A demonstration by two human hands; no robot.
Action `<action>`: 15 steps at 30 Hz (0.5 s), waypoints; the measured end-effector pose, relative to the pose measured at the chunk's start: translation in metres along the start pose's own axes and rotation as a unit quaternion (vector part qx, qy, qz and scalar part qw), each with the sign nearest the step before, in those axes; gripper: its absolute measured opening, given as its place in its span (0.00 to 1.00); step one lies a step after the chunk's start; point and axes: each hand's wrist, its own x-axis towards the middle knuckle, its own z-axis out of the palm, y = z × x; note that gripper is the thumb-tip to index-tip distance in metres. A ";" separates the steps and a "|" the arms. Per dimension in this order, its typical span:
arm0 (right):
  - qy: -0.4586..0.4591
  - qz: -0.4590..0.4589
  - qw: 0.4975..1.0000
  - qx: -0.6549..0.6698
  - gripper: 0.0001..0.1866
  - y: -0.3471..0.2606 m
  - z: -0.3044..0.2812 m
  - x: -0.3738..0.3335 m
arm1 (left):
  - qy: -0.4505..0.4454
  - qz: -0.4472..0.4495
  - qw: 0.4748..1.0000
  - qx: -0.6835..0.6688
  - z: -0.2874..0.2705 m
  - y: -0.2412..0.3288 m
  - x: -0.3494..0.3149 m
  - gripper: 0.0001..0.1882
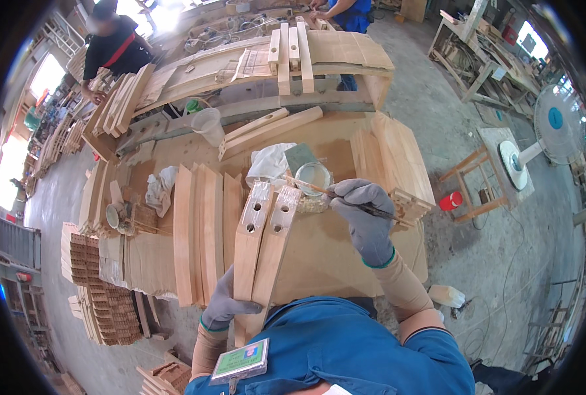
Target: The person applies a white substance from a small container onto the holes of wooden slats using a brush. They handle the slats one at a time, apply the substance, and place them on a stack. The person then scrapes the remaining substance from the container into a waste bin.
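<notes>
You are holding two wooden pieces [261,243] side by side, slanting up from your lap toward the middle of the workbench [319,257]. Each has two round holes near its upper end, and those ends look wet and glossy.

Just beyond the upper ends of the pieces sits a small round glue pot [314,176] with pale contents, and beside that a crumpled white rag [268,163]. Below the lower ends of the pieces, on your blue shirt, hangs a rectangular badge [241,361] with a green face in a clear sleeve. To the right of the pieces, off the bench edge, a small red can [451,200] rests on a wooden stool.

Immediately left of the pieces lies a row of long curved slats [200,230], close enough to crowd your left side. Further left, past the slats, stacks of small notched wooden blocks [85,260] stand on the floor. Beyond the pot, a clear plastic cup [208,125] stands among larger curved frames. Far right of the pieces stands a floor fan [556,125].

Your left hand [225,303], in a grey glove, wraps around the lower end of the pieces, fingers closed on the wood. Your right hand [366,217], also gloved, pinches a thin brush [345,197] between closed fingers; its tip reaches toward the upper end of the right-hand piece.
</notes>
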 end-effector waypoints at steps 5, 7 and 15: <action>-0.057 -0.037 0.995 -0.077 0.12 0.007 -0.008 -0.002 | -0.005 -0.003 1.000 -0.009 0.002 0.002 -0.001 0.49; -0.075 -0.070 0.990 -0.098 0.12 0.010 -0.012 -0.001 | -0.008 -0.009 1.000 -0.008 0.002 0.002 0.000 0.49; -0.040 -0.048 0.996 -0.063 0.14 0.010 -0.012 -0.002 | -0.002 -0.009 1.000 -0.010 0.002 0.001 0.000 0.49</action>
